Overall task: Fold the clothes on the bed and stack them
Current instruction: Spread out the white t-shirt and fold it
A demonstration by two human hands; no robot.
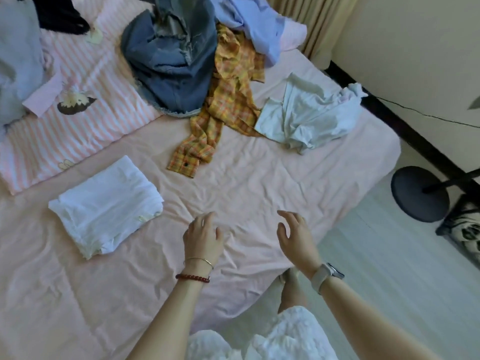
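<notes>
A folded white garment (105, 207) lies flat on the pink bed sheet (259, 183), left of my hands. Further back sit a crumpled denim piece (171, 63), a yellow plaid shirt (220, 105) trailing toward me, a pale mint garment (309, 113) and a light blue shirt (257, 19). My left hand (202, 236) hovers just over the bare sheet, fingers apart and holding nothing. My right hand (294, 236) hangs beside it near the bed's edge, also empty with fingers spread.
A pink striped quilt (78, 100) covers the bed's left back part, with grey and black clothes at the far left corner. A black round stand base (419, 193) and a cable sit on the floor to the right. A curtain hangs behind the bed.
</notes>
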